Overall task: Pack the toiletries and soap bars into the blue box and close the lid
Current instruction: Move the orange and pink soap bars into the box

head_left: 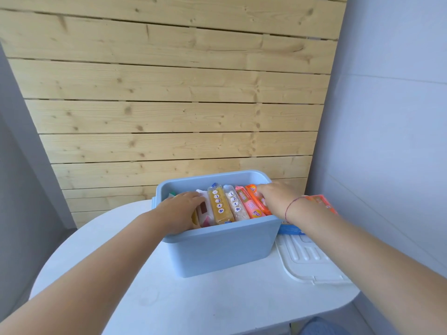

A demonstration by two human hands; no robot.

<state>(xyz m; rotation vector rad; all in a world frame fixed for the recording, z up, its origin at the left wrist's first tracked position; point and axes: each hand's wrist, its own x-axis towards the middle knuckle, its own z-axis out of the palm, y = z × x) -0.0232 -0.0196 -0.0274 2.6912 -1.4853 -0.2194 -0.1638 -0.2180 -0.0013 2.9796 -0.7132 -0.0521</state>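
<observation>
The blue box stands open on the white table, packed with a row of upright wrapped soap bars: a yellow one, a white one, a pink one and an orange one. My left hand reaches into the box's left end, fingers curled over the packets there. My right hand lies on the orange bar at the right end, pressing on it. Another orange soap bar and a blue packet lie outside, right of the box. The white lid lies flat beside it.
The white rounded table carries everything. A wooden slatted panel rises just behind the box. Pale walls close in on the left and right. Blue fabric shows below the table's front edge.
</observation>
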